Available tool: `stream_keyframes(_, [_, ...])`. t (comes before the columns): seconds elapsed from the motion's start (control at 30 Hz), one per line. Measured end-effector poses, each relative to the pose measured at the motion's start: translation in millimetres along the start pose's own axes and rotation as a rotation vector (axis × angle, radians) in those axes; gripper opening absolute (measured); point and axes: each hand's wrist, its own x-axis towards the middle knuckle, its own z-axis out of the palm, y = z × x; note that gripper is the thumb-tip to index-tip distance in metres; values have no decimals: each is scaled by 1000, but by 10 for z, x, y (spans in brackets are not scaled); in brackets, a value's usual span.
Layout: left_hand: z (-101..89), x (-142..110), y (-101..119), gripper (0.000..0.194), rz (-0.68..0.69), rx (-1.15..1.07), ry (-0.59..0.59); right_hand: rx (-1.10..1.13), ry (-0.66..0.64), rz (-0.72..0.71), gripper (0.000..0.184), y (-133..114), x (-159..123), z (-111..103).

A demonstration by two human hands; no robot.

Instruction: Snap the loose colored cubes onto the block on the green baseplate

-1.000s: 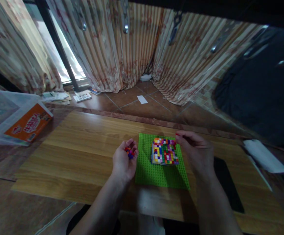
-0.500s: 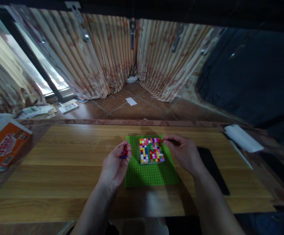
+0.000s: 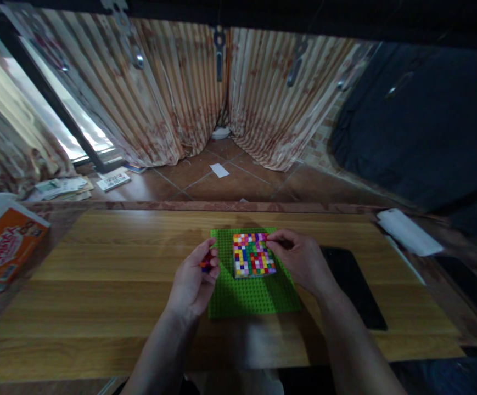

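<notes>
A square block of small multicoloured building bricks (image 3: 253, 257) sits on the green studded baseplate (image 3: 254, 299). Left of it, my left hand (image 3: 192, 280) is cupped, its curled fingers closed around several loose bricks (image 3: 206, 265), red, orange and purple among those that show. At the block's far right corner, my right hand (image 3: 302, 258) has thumb and forefinger pinched together, the tips touching or just over the top. A small red brick is in that pinch, mostly hidden by the fingers.
The baseplate lies on a wooden table (image 3: 98, 285). Right of it is a black flat tablet-like object (image 3: 355, 288). A white object (image 3: 409, 232) lies beyond the table's right end. An orange and white package (image 3: 10, 241) stands at the left, with papers (image 3: 61, 189) behind.
My right hand has moved left with the red brick, from beside the block to its far right corner. The fingers of my left hand have curled further over the loose bricks.
</notes>
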Motion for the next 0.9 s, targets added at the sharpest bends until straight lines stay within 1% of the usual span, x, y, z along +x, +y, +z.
stream_keyframes(0.2, [-16,-7,9,8,-8,-11,-18,133,9,69,16,73,55,47])
stream_keyframes(0.3, [-18,-10,12,9,-7,-9,-13,262,15,128,24,120,94,33])
stream_keyframes(0.43, [-22,-7,13,9,-11,-8,-10,419,-49,234,34,141,124,-12])
stream_keyframes(0.5, [-21,-6,12,10,-15,-6,-10,469,-75,269,36,128,125,-26])
stream_keyframes(0.57, [-17,-8,10,10,-15,-4,-6,501,-74,292,36,106,120,-27])
stream_keyframes(0.7, [-4,-17,5,10,-9,2,1,516,-72,299,34,70,116,0])
stream_keyframes(0.9, [5,-8,-9,9,-9,20,16,483,-49,258,30,76,125,41])
